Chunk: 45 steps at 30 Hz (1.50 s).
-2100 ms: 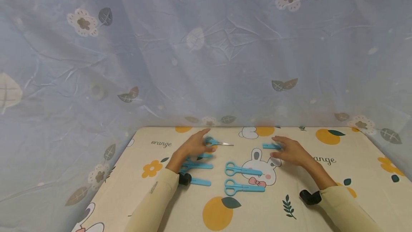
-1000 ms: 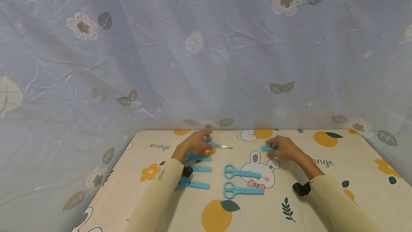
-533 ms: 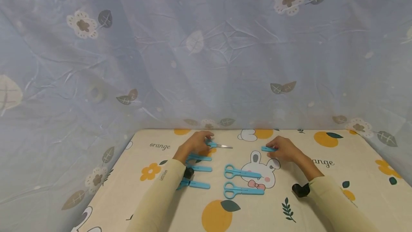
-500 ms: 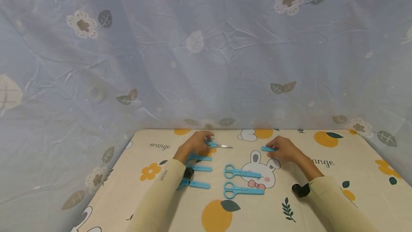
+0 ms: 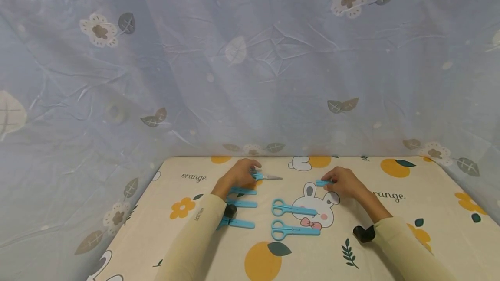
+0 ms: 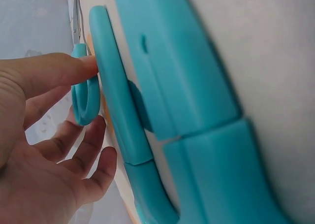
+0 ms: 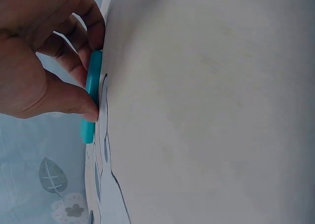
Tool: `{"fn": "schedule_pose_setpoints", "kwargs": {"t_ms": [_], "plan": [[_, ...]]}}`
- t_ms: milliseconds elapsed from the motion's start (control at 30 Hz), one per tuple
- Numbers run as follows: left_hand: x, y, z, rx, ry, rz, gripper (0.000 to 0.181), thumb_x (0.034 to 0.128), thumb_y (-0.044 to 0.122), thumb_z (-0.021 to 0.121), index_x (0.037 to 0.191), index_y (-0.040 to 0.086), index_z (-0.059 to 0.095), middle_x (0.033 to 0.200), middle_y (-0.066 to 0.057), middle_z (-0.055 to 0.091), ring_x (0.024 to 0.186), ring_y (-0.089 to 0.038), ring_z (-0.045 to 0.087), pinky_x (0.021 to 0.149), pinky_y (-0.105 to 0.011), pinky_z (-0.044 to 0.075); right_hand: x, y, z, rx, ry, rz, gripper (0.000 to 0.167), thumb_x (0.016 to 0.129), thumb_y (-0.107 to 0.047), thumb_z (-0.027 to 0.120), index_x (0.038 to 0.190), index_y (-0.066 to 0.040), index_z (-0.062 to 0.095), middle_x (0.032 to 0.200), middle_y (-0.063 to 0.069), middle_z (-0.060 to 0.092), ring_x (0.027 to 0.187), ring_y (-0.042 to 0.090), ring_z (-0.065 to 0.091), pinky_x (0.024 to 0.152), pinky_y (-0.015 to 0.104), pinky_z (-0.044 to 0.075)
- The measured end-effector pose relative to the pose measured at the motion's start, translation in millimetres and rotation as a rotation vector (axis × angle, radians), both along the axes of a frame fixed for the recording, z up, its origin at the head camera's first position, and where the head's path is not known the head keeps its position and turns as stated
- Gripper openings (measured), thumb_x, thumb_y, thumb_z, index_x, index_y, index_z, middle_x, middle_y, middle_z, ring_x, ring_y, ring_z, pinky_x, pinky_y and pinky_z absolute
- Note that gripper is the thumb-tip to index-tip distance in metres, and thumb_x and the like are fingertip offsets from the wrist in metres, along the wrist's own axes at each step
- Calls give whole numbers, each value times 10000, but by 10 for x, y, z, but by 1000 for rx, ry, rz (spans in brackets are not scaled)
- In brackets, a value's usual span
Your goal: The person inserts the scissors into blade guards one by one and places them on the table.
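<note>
In the head view, my left hand (image 5: pixel 241 174) pinches the handle of uncapped scissors (image 5: pixel 269 177) at the back of the table, the silver blades pointing right. The left wrist view shows the thumb and fingers on the blue handle loop (image 6: pixel 87 98); the other fingers curl loosely below. Across a gap to the right, my right hand (image 5: pixel 345 182) pinches a light-blue scissors cap (image 5: pixel 322 183). Seen from the right wrist, thumb and fingers grip the cap (image 7: pixel 92 81) low against the cloth. Part of the cap is hidden by the hand.
Two capped scissors (image 5: pixel 297 230) lie in the middle. Several more capped scissors (image 5: pixel 241 223) lie under the left forearm, their handles partly hidden. Printed cloth (image 5: pixel 312 259) covers the table, and a pale floral curtain (image 5: pixel 250 77) hangs behind it.
My left fingers have come down from spread to pinching the scissors handle. My right hand has moved left onto the cap, taken hold of it and shifted it slightly nearer.
</note>
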<state>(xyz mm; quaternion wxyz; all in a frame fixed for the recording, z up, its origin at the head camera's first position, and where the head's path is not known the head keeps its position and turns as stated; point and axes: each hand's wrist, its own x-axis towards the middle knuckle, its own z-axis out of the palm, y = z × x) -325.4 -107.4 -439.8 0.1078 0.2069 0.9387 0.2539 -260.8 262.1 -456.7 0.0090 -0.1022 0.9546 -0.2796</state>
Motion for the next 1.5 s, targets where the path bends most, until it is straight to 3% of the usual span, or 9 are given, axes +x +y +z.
{"fn": "schedule_pose_setpoints", "kwargs": {"t_ms": [167,300,533,867,1200,1367,1500], "plan": [[22,17,9,-4,13,-16,605,857,11,833,1435,86,668,1414,-169,680,1322,-355,642,1088,-494,582,42,-16,42,3,-16,24,228,967,-89,775,1184,-20,785,1172,197,770,1074,371,693,1003,626,569],[31,32,19,-2,20,-1,584,856,25,824,1418,95,683,1381,-166,696,1273,-337,664,1061,-478,594,73,-15,98,11,-32,22,248,989,-139,766,1224,-59,766,1161,205,772,1052,367,710,947,629,583],[54,41,40,12,38,2,494,885,45,800,1369,90,712,1302,-148,722,1192,-307,684,1005,-457,610,105,38,90,-44,9,9,269,956,-191,826,1198,-77,800,1092,166,793,974,297,726,804,442,616],[124,14,73,82,41,20,459,864,31,788,1313,110,743,1278,-137,750,1200,-313,706,995,-461,621,187,42,140,-159,-49,-14,270,936,-148,830,1191,-61,816,1011,106,788,871,216,621,670,291,469],[169,27,75,146,58,17,360,919,130,842,1270,101,767,1101,-55,756,978,-193,701,867,-376,623,252,43,202,-260,-138,-14,319,947,-131,800,1241,-9,784,927,73,732,771,198,554,577,273,477],[184,22,53,218,10,29,324,958,115,807,1276,67,761,996,-65,713,711,-144,682,650,-298,624,264,50,178,-295,-165,-26,338,944,-112,791,1261,3,772,926,78,699,753,204,539,558,263,451],[204,15,55,262,14,15,327,981,110,783,1297,34,750,969,-81,710,578,-139,652,557,-281,595,268,52,156,-323,-184,-40,352,948,-120,789,1281,-10,767,941,72,708,752,202,543,564,259,456]]}}
